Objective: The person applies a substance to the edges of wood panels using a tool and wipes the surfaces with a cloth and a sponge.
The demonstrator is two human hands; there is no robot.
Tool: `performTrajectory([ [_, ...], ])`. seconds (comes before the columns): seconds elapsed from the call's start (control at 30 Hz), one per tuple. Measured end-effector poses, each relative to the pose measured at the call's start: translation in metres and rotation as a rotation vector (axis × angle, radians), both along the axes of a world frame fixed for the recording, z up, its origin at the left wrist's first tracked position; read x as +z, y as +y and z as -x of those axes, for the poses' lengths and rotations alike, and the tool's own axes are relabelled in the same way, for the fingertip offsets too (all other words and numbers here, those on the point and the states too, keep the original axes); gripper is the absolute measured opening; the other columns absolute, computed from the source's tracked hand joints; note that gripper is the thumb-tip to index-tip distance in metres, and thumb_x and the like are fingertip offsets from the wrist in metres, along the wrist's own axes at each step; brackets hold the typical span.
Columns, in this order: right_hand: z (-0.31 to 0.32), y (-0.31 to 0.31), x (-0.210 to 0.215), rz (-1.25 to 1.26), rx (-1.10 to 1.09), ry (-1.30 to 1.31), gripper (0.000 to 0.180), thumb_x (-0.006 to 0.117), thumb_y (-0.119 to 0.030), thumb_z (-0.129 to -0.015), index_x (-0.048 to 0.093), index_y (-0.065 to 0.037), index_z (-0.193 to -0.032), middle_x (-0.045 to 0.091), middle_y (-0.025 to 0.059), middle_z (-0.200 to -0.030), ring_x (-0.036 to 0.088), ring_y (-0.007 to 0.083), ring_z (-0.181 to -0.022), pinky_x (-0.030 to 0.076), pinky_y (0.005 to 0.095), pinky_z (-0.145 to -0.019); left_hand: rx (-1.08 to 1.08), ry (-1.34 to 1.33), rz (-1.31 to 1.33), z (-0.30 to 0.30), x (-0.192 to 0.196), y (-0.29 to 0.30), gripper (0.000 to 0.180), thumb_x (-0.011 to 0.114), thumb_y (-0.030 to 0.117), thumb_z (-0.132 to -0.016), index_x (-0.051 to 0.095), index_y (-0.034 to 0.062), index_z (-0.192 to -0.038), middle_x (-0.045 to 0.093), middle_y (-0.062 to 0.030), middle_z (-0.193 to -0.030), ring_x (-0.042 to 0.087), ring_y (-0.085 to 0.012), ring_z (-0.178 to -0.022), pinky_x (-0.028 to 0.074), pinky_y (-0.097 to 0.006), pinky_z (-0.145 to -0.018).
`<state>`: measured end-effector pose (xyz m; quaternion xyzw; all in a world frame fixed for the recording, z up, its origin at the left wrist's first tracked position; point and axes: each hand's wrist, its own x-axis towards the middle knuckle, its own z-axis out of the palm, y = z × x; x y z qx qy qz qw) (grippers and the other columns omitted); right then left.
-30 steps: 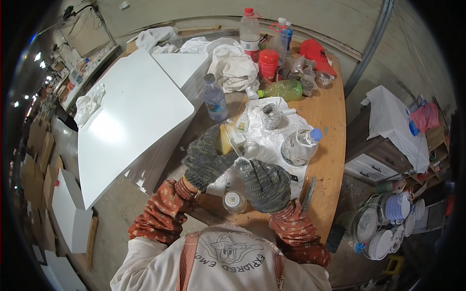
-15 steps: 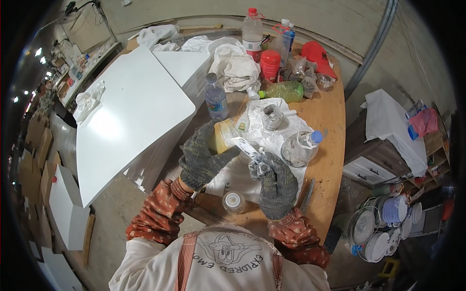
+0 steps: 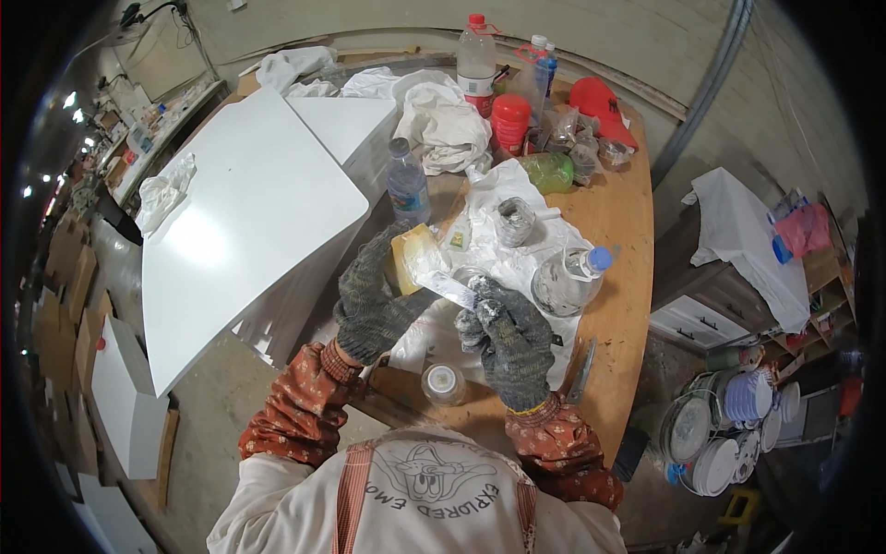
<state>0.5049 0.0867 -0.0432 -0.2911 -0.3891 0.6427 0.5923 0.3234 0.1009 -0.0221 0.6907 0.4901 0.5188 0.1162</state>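
Observation:
Both my hands wear dark grey knit gloves. My left hand (image 3: 367,300) is closed round a yellow block-like slab (image 3: 406,265) with white paste smeared on its face. In my right hand (image 3: 513,340) is a narrow flat scraper (image 3: 449,287), its blade coated with white; the fingers cover its handle. The blade's end lies against the lower right part of the slab. Beneath and beyond my hands a crumpled white plastic sheet (image 3: 503,194) covers part of the wooden table (image 3: 611,277). A clear bottle with a blue cap (image 3: 563,284) stands right of my right hand.
Near the table's front edge stands a small clear jar (image 3: 444,382); a knife (image 3: 582,369) lies to the right. A blue-labelled bottle (image 3: 407,185) and a grey wrapped ring (image 3: 514,222) are beyond my hands. White panels (image 3: 249,212) fill the left. Buckets (image 3: 715,466) stand lower right.
The slab has tilted so that its pasted face shows more. My right hand has shifted slightly left, and the scraper's blade has swung down and flatter against the slab.

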Motion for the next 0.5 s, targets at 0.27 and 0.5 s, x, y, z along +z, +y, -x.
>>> performTrajectory([
  [0.27, 0.001, -0.001, 0.013, -0.065, 0.039, 0.084, 0.024, 0.056, -0.004, -0.089, 0.058, 0.003, -0.112, 0.06, 0.0021, -0.083, 0.052, 0.0061, -0.067, 0.044, 0.0209, -0.06, 0.042, -0.034, 0.046, 0.001, -0.001, -0.004, 0.068, 0.081, 0.013, -0.069, 0.046, 0.0002, -0.126, 0.059, -0.0164, -0.114, 0.059, -0.0224, -0.103, 0.048, -0.036, -0.089],
  [0.5, 0.001, 0.012, 0.001, -0.202, -0.063, -0.128, 0.024, 0.055, -0.005, -0.091, 0.058, 0.002, -0.113, 0.059, 0.0024, -0.085, 0.053, 0.0067, -0.071, 0.046, 0.0209, -0.062, 0.076, -0.028, 0.04, -0.005, 0.001, -0.008, 0.066, 0.081, 0.014, -0.069, 0.048, 0.0011, -0.124, 0.06, -0.0155, -0.112, 0.059, -0.0219, -0.102, 0.049, -0.035, -0.088],
])
